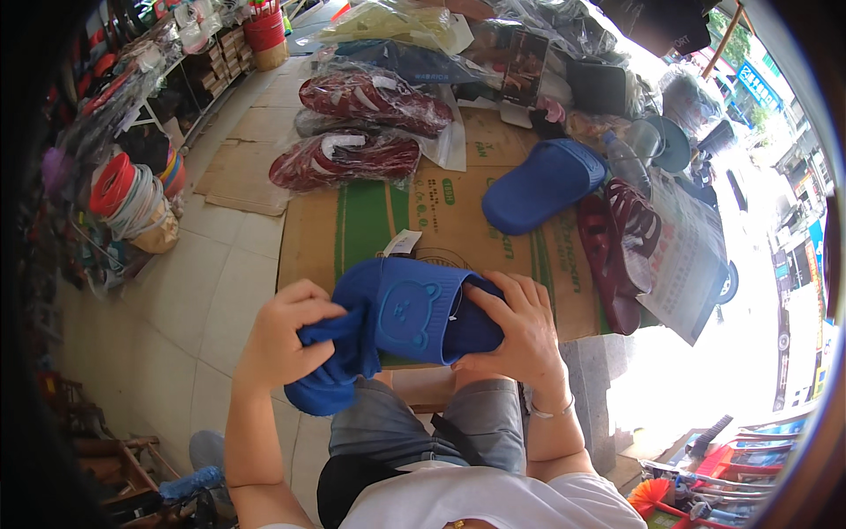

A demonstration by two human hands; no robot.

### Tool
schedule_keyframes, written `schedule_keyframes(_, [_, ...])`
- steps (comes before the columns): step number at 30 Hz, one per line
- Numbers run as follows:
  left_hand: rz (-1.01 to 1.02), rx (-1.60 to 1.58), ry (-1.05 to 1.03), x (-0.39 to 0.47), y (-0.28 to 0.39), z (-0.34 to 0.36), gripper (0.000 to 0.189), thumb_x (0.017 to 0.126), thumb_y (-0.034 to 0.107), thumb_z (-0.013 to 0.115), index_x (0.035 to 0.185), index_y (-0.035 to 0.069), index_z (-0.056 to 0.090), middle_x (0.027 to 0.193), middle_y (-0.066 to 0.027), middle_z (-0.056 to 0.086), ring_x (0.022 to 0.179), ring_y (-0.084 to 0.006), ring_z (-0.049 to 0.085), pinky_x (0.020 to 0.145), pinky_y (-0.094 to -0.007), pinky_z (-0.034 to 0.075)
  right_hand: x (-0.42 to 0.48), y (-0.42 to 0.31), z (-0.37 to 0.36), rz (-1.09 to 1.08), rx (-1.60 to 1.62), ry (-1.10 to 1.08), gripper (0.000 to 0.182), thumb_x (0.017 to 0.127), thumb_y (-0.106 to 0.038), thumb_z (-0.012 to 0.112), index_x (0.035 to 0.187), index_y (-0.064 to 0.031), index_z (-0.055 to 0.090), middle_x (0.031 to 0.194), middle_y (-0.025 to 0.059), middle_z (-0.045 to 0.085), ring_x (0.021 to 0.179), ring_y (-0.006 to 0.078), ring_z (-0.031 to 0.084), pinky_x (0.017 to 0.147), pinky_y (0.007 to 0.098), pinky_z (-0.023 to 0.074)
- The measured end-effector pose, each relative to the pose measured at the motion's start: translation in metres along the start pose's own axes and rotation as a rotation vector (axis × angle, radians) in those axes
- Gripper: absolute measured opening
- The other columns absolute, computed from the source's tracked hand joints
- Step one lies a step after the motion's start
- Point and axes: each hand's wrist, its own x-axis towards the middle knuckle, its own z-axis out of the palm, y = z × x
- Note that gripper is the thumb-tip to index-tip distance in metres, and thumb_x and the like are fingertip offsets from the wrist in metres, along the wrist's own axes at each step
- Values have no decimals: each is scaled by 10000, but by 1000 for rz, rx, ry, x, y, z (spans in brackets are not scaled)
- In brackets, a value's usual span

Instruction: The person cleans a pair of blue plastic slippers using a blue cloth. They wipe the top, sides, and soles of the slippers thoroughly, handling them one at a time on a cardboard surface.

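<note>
A blue slide sandal [408,311] with an embossed bear face on its strap is held above the near edge of a flattened cardboard box [310,231]. My right hand [519,327] grips its right end, with fingers on top and thumb beneath. A crumpled blue cloth [337,357] is bunched in my left hand [291,337] against the sandal's left end. From the sandal hangs a white paper tag [403,243] on a thin loop. Farther off to the right, a second blue sandal [543,186] lies on the cardboard.
Dark red shoes in clear plastic [350,159] lie at the back left. At the right are unwrapped dark red sandals [611,258], a newspaper [687,264] and a plastic bottle [624,159]. Bagged goods [396,26] are piled behind. Brushes [714,463] lie low right.
</note>
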Motion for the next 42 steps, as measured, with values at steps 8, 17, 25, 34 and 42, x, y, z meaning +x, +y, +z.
schedule_keyframes(8, [32,44,143,32,-4,36,339,634,-37,643,958,31,720,944,-122,620,905,-310,626,803,-351,507,1,0,1,-7,-8,8,838,515,-481,888,1245,-129,674,1325,142,575,1231,367,514,1051,481,377])
schedule_keyframes(17, [73,-50,204,-6,17,4,380,582,14,710,959,55,741,963,-118,637,853,-293,645,742,-360,529,0,3,2,-17,8,33,829,516,-467,891,1244,-133,675,1309,133,581,1219,363,523,1044,478,383])
schedule_keyframes(25, [292,114,257,61,62,79,377,645,54,765,1018,110,741,1013,-103,629,887,-312,637,763,-385,532,-1,2,5,-21,-9,33,833,504,-456,893,1241,-133,676,1308,139,584,1219,362,527,1039,480,388])
schedule_keyframes(34, [-75,174,281,0,5,22,340,697,15,703,1033,68,725,941,-112,639,837,-316,662,748,-373,539,-1,1,2,-28,12,55,823,510,-479,886,1229,-135,683,1296,142,589,1214,361,528,1039,482,387])
schedule_keyframes(42, [314,87,278,52,65,68,358,671,53,748,1025,93,716,996,-106,636,895,-308,651,767,-383,535,-1,2,3,-37,8,53,816,527,-498,876,1230,-130,683,1303,143,588,1224,357,527,1048,480,378])
